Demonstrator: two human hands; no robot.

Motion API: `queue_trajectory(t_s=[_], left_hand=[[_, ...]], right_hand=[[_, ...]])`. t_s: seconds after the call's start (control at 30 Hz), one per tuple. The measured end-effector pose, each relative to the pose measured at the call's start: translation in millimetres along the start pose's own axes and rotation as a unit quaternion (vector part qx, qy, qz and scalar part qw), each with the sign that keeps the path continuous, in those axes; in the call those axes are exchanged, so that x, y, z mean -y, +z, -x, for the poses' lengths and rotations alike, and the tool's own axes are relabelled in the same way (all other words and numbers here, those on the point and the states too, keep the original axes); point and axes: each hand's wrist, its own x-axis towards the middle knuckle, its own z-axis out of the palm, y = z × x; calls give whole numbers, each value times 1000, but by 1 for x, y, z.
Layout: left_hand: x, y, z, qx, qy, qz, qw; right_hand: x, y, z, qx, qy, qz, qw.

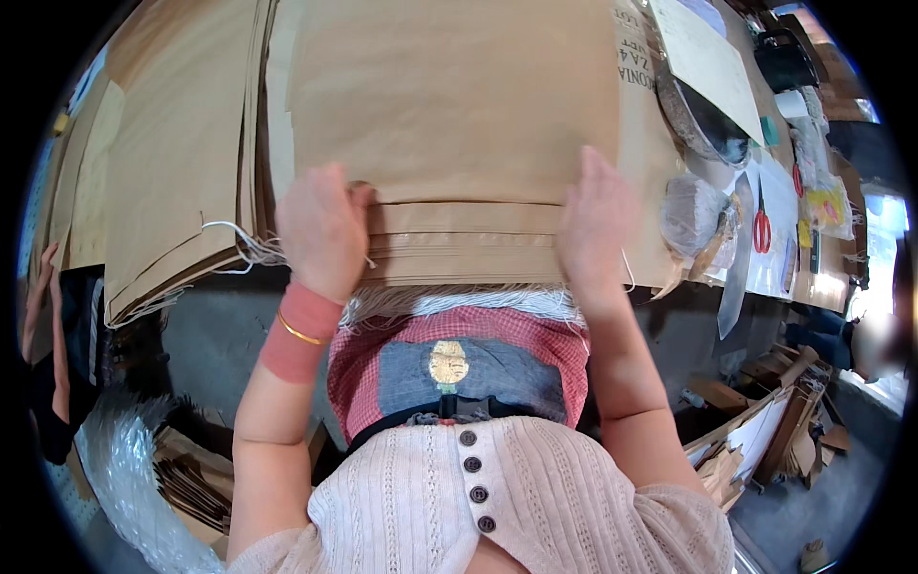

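Observation:
A stack of brown kraft paper pieces [459,124] lies on the table before me, bags or sheets, I cannot tell. Along its near side, stepped layered edges [464,251] show, and white strings [459,298] hang below them. My left hand [323,230], with a pink wrist cover and a gold bangle, is at the left edge of the top paper. Its fingers are curled and closed there, with the thumb near the crosswise paper edge. At the right edge is my right hand [598,220], fingers pointing away from me and smeared by motion, so their grip is unclear.
On the left stands another kraft paper stack [177,163] with white cords [251,244]. To the right lie red-handled scissors [761,230], a clear plastic-wrapped bundle [693,212] and a white board [710,67]. Another person's hands [50,297] show at far left; bubble wrap [143,488] is below.

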Motion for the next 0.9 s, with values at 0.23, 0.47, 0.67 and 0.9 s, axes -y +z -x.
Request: queue_trajectory(t_s=[0.23, 0.47, 0.67, 0.9], left_hand=[[-11, -2, 15, 163, 37, -49, 985], [31, 5, 35, 68, 4, -59, 996], [27, -3, 33, 47, 26, -46, 998], [3, -14, 20, 93, 92, -68, 989]], right_hand=[[43, -17, 10, 201, -8, -100, 974], [-23, -4, 35, 74, 157, -41, 984], [-24, -13, 23, 1, 107, -4, 994], [-29, -10, 17, 16, 204, -238, 950]])
